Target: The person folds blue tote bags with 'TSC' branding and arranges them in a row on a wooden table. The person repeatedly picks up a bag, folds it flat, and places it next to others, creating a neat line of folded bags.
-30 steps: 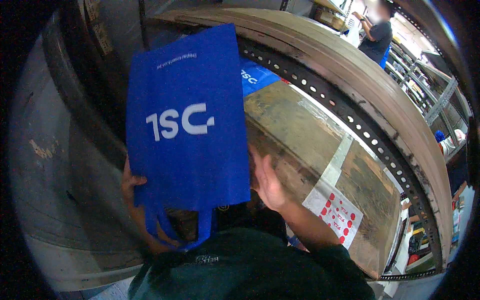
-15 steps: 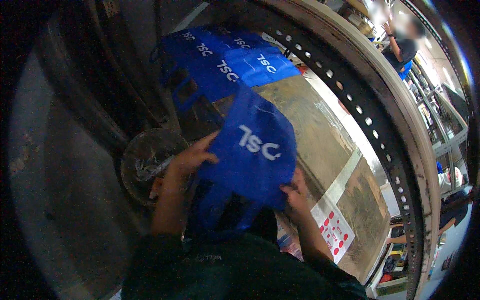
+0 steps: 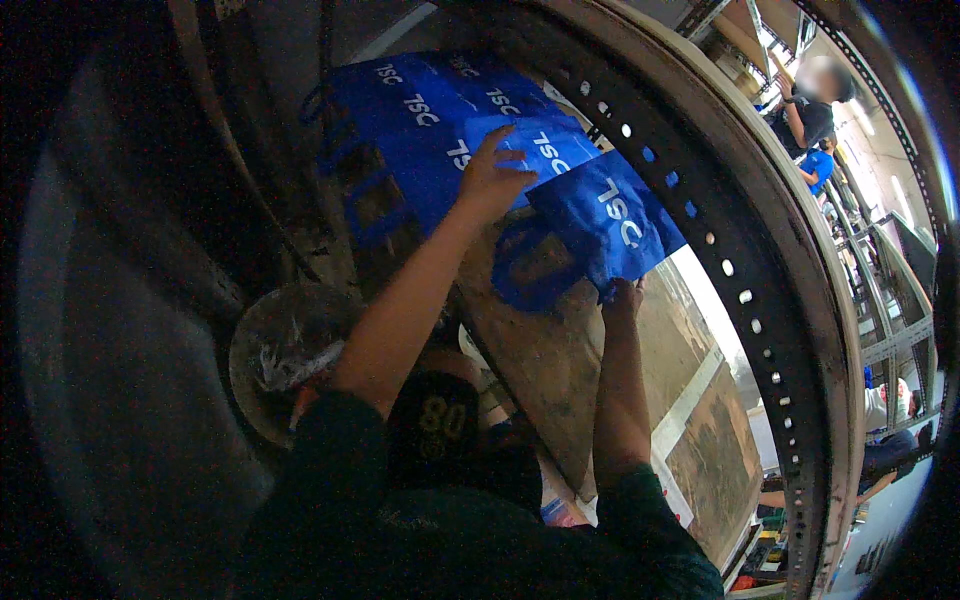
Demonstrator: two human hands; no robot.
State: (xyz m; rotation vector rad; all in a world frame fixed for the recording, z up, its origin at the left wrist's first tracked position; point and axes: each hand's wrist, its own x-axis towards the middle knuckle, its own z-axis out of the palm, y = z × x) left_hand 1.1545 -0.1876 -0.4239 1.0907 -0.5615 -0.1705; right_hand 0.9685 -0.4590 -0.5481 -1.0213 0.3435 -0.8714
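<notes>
From here, the blue tote bag (image 3: 655, 210) is over the far part of the wooden surface (image 3: 540, 370), overlapping similar printed bags (image 3: 400, 145). The right hand (image 3: 622, 294) has its fingers grasping the handle-side edge, seemingly to steady it; the left hand's (image 3: 490, 185) are spread, grasping nothing. Bold white lettering faces up.

Dark green top (image 3: 460, 540) here, 2 short sleeves (image 3: 330, 445) leaving the forearms (image 3: 410, 285) bare, left hand (image 3: 492, 183) and right hand (image 3: 622, 298) bare too, and look, dull yellow print (image 3: 440, 415) on the dark shorts (image 3: 410, 400)!
</notes>
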